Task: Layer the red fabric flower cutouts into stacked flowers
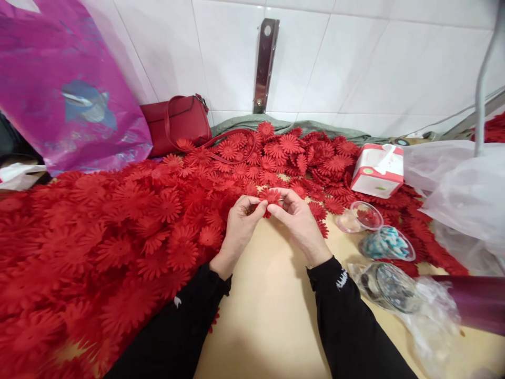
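Between both hands, over the far part of the bare tabletop, is a red fabric-like flower (270,196) with many narrow petals. My left hand (245,218) pinches its left edge with thumb and forefinger. On the other side, my right hand (295,217) grips the flower's right edge between thumb and fingers. Part of the flower is covered by the fingertips. A large heap of similar red flowers (130,247) spreads left of my hands, and more flowers (311,152) lie piled behind them.
A tissue box (376,176), a clear cup (366,216), a cup of blue-and-white stuff (386,243) and a plastic-wrapped round container (390,287) stand right on the table (264,316). A red handbag (181,123) and purple bag (71,95) stand back left, before a tiled wall (229,52).
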{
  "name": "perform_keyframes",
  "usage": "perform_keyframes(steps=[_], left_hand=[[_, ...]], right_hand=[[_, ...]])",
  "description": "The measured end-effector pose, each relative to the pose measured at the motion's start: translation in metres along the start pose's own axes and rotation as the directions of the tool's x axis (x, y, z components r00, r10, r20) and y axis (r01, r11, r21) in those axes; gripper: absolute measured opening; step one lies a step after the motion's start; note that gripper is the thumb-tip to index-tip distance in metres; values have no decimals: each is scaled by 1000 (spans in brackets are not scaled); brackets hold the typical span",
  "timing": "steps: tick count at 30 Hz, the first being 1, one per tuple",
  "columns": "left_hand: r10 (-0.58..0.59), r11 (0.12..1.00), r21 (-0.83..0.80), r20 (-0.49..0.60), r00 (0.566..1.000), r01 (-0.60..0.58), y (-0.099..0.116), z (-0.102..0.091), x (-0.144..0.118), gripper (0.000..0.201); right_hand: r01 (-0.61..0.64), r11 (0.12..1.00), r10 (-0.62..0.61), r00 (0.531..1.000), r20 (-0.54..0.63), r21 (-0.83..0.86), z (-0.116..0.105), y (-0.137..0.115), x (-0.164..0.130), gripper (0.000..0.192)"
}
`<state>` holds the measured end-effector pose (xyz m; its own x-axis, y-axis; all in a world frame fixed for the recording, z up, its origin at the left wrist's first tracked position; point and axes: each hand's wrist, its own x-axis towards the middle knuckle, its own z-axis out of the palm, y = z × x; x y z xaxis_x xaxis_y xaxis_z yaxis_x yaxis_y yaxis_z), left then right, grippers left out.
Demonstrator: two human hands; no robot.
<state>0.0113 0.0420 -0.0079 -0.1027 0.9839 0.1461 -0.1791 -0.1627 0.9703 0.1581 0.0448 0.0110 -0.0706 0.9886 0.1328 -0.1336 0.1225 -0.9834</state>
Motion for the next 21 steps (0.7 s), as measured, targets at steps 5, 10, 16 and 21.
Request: perform_keyframes(steps=[5,10,16,21], left_hand=[[37,997,65,-18,999,-35,-2,1,1,8],[75,990,117,2,997,-75,-2,4,-2,10],[79,987,124,190,979,-104,1,5,-8,2],[27,1000,-4,178,984,-27,6,6,-8,15]], right_hand=[[0,998,1,1000,2,-61,-3,10,2,28],[159,983,-182,861,-475,-89,-15,15,8,17],[354,889,-356,933,48,-292,25,-22,-17,42],[409,849,-460,883,-87,-335,33,-15,-21,33]])
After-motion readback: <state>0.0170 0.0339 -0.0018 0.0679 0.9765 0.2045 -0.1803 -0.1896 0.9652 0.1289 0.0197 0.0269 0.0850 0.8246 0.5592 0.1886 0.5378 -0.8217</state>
